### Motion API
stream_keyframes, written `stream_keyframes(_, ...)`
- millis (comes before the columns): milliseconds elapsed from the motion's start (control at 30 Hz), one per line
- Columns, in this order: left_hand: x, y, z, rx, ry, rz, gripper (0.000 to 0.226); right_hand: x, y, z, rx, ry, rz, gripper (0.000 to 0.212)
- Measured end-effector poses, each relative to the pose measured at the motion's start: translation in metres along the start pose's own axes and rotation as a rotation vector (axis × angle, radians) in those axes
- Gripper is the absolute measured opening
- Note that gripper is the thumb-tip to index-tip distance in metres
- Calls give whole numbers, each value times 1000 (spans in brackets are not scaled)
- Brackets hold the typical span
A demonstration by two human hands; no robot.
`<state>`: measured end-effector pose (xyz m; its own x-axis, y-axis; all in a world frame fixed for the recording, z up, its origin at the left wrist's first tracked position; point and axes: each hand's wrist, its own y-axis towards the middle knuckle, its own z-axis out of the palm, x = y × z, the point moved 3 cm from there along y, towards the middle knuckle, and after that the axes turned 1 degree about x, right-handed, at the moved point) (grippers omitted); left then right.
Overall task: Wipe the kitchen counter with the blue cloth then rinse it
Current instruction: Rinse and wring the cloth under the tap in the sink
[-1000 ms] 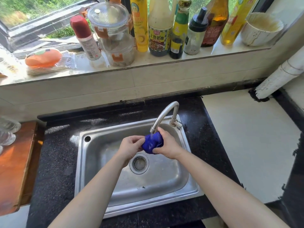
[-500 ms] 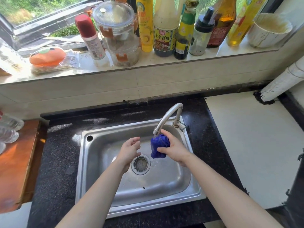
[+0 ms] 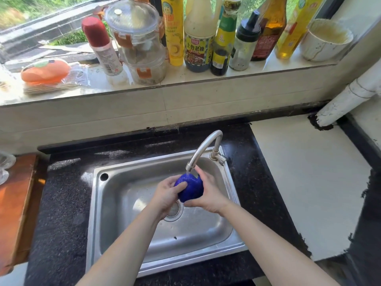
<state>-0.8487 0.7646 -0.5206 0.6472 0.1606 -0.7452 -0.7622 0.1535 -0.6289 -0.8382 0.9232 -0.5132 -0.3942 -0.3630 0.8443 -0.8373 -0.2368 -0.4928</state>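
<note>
Since we hold the blue cloth (image 3: 190,188) bunched under the tap (image 3: 203,149) over the sink (image 3: 123,195), we judge wiping done and the rinse under way. Left hand (image 3: 167,196) and right hand (image 3: 208,195) both wrap it, fingers (image 3: 181,185) curled round the wad. Water hits its top. Left to do, we judge: finish rinsing and wring. We cannot tell whether the counter (image 3: 61,203) is wiped.

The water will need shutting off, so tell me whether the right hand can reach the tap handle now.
Probably yes. The handle sits just beyond the right hand with nothing between, though that hand grips the blue cloth and must release it.
</note>
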Motion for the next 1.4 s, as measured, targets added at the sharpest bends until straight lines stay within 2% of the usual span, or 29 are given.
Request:
stream_keyframes(67, -6, 0, -5, -16, 41, 41, 23, 1, 12, 4, -26, -26, -23, 115)
stream_keyframes(167, -19, -1, -13, -82, 133, 117, 12, 8, 25, 9, -62, -125, -43, 77)
stream_keyframes(267, -31, -2, -18, -100, 243, 152, 12, 17, 32, 12, -100, -115, -42, 54)
stream_keyframes(400, -41, -6, -21, -115, 319, 189, 13, 22, 42, 14, -118, -141, -10, 43)
stream_keyframes(567, -41, -6, -24, -98, 378, 154, 16, 29, 39, 4, -113, -196, -11, 27)
stream_keyframes(700, -44, -7, -19, -67, 375, 149, 15, 25, 37, -1, -133, -124, -61, 33)
stream_keyframes(833, -44, -1, -22, -60, 353, 170, 12, 4, 32, -4, -67, 82, -33, 74)
stream_keyframes(900, -42, 1, -29, -74, 271, 151, 11, -2, 30, -6, -11, 260, 56, 100)
stream_keyframes(933, -41, 1, -33, -74, 212, 137, 11, -6, 30, -6, 15, 366, 107, 104)
stream_keyframes(1000, -40, 1, -35, -59, 107, 117, 12, -10, 31, -5, 71, 530, 189, 100)
stream_keyframes(1100, -40, 0, -29, 4, -2, 105, 14, -4, 29, 1, 159, 639, 177, 96)
stream_keyframes(1233, -42, -3, -20, 62, -60, 114, 15, 12, 23, 20, 262, 649, 202, 62)
stream_keyframes(1300, -45, -5, -17, 76, 4, 132, 14, 15, 21, 25, 284, 709, 239, 48)
stream_keyframes(1400, -50, -8, -15, 42, 261, 163, 15, 16, 22, 28, 190, 886, 234, 41)
